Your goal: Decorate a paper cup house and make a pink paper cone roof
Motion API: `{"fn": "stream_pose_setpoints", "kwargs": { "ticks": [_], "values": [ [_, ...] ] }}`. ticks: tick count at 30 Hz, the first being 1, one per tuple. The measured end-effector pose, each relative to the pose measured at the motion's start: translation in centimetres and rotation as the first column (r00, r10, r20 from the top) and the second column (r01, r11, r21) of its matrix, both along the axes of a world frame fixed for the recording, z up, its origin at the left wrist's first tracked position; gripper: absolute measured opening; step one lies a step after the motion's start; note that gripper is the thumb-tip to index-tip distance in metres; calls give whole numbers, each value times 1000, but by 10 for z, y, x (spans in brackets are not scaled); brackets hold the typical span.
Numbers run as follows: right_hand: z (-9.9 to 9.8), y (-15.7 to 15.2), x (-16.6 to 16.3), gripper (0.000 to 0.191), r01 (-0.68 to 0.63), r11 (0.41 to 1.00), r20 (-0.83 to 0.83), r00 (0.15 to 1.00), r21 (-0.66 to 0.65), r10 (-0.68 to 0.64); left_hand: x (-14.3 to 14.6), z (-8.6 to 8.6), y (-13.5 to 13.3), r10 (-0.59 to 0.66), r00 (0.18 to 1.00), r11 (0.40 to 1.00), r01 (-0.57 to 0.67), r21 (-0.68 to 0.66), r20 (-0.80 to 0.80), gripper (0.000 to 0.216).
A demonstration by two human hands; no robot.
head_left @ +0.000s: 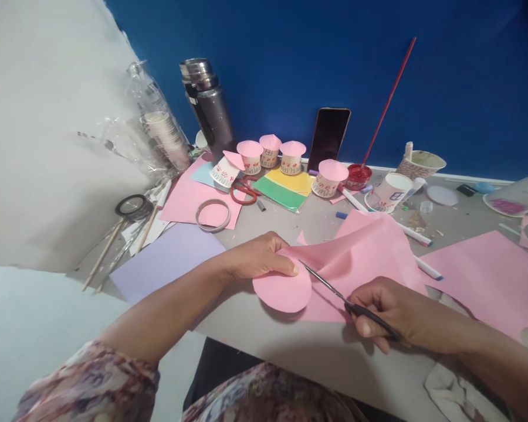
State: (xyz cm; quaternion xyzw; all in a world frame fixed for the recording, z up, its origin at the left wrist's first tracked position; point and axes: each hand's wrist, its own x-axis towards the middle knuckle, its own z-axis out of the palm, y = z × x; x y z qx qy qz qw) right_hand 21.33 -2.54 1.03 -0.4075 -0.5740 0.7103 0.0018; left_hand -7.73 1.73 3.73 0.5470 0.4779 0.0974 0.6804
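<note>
My left hand (268, 258) pinches a round piece of pink paper (286, 292), thumb on top and the other fingers hidden beneath. The disc's upper edge still joins a larger pink sheet (374, 246) that spreads out to the right. In my right hand (381, 313) are dark-handled scissors (330, 284), their blades pointing up and left with the tips at the disc's right edge, close to my left thumb. Behind my hands stand several small decorated paper cups with pink cone tops, one of them a tilted cup (226, 171).
A lilac sheet (167, 261) lies left, near a tape ring (213, 215) and red-handled scissors (245, 192). At the back stand a steel flask (211, 105), a phone (330, 138) and a red paint pot (358, 176) holding a long brush. Another pink sheet (493, 275) lies right.
</note>
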Motion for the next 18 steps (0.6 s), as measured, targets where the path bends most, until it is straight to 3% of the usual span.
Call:
{"fn": "stream_pose_setpoints", "kwargs": {
  "ticks": [18],
  "values": [
    [5,-1,-3,60,-30,999,11,999,-13,30,-2,1,1,-73,997,997,73,-18,-24,19]
  ]
}}
